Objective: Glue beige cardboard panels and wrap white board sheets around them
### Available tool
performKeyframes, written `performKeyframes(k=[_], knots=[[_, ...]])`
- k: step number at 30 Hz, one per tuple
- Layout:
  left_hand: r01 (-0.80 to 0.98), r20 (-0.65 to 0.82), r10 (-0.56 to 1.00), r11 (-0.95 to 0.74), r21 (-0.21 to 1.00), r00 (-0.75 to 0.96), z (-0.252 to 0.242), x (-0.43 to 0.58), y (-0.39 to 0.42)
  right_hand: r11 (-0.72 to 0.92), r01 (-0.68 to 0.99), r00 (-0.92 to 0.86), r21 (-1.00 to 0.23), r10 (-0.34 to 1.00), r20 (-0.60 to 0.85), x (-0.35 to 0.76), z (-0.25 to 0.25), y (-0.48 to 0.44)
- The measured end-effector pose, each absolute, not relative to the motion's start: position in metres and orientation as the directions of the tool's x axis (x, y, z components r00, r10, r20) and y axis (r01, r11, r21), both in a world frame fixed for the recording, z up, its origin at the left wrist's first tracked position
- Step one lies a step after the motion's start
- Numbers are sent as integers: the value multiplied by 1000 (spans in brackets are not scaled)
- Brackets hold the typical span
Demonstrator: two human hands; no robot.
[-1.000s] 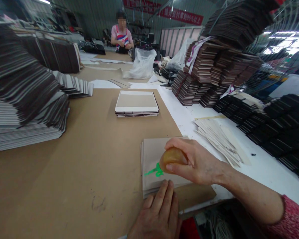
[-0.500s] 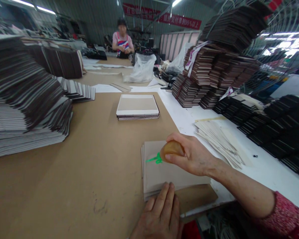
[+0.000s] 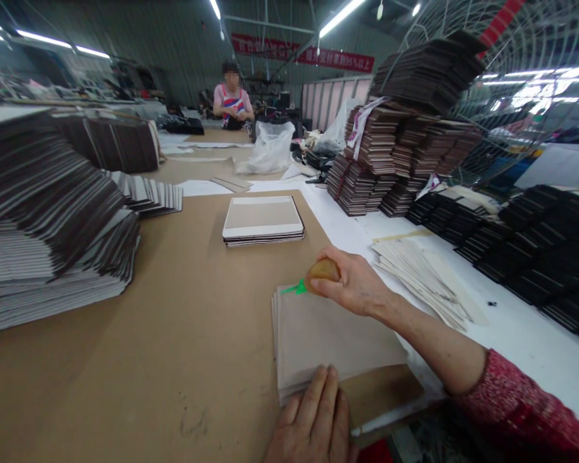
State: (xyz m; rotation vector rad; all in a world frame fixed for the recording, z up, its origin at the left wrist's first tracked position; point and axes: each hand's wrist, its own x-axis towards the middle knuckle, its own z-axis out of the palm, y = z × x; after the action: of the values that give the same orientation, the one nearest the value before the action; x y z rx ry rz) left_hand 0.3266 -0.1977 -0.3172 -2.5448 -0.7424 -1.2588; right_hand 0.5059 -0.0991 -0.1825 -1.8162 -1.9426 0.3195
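A rounded, amber-brown lump is gripped in my right hand, near the far left corner of a beige sheet. Bright green, a thin shape shows at the lump's left end; I cannot tell what it is. The sheet lies on top of a small, slightly uneven pile of similar sheets on the brown board. My left hand rests flat on the near edge of the pile, fingers stretched out and holding nothing.
A short stack of white-edged panels sits farther up the brown board. Tall piles of dark panels stand left; brown bundles and black stacks stand right. Pale strips lie nearer. A person is across the table.
My right hand has slid the amber-brown lump away from me, toward the sheet's far edge, and the green shape moved along with it. The left hand stays on the near edge. The view tilted slightly.
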Motion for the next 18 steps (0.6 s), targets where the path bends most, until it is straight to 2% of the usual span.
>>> performKeyframes(k=[5,12,18], knots=[[539,799,360,-841,55,482,-319,328,-198,88,873,-2,-480,984,177,505,-185,-95],[516,766,316,-856,-24,560,-308,323,-193,89,874,-3,-478,984,178,509,-186,-97],[515,772,330,-857,5,543,-315,326,-195,44,891,20,-452,991,135,517,-176,-99]])
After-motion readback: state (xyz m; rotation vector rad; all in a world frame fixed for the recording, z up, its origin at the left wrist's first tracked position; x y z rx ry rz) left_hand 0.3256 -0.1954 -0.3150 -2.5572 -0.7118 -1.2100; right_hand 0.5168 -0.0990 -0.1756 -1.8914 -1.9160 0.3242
